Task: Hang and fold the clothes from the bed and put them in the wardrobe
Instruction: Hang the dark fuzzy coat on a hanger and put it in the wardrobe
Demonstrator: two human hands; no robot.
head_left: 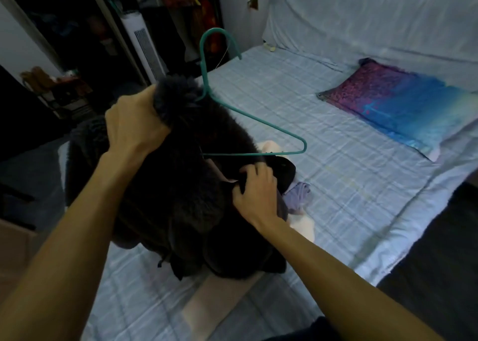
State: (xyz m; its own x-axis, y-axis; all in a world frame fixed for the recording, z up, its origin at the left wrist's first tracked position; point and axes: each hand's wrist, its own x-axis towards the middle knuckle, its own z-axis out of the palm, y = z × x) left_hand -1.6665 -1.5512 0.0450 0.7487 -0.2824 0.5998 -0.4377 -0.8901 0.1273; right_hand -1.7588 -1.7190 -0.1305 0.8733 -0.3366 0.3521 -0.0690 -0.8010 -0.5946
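Hands both grip one dark, shaggy fleece garment (181, 198), which is lifted over the near side of the bed (349, 185) with its lower folds bunched on the sheet. The left hand (134, 126) is clenched round the fuzzy top edge of the garment, knuckles up, holding it high. The right hand (254, 198) is lower and to the right, its fingers curled into a smoother dark fold at the garment's side. A teal hanger (258, 119) sits partly inside the garment: its hook rises clear above the fleece beside the left hand, one sloping arm and its outer corner stick out to the right, and the bottom bar runs back into the fabric just above the right hand; the other arm is hidden. On the pale blue checked sheet, a small lilac cloth (300, 194) lies just beside the right hand, next to a whitish garment (304, 228), and a beige cloth (214, 302) shows from under the fleece near the bottom edge. A purple-and-blue pillow (403, 110) lies well apart toward the head of the bed. The open wardrobe (85, 30), dark inside, stands at upper left with a white tower appliance (144, 48) by it.
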